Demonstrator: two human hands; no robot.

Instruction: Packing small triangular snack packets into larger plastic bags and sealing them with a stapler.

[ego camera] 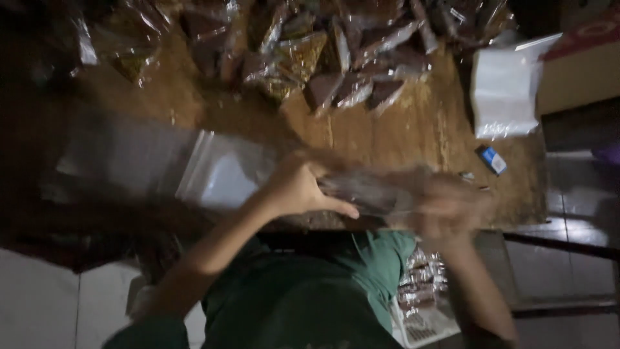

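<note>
Clear plastic packet (365,192) with dark contents, held across mid-frame between both hands, just right of centre. Left hand (298,189) clenched on the packet's left end, thumb stretched along its lower edge. Right hand (447,210) blurred by motion at the packet's right end; apparently grasping it, though finger positions cannot be told. Judged as a sealing or closing step on a filled packet; next move likely calls for a steady pinch along the open end while keeping the contents level. Left of the hands, lower on the wooden table (413,129), an empty clear bag (223,169) lying flat. Across the top of the frame, a heap of filled packets (336,58). Upper right, a stack of white bags (505,90); below it, a small blue box (492,159).
</note>
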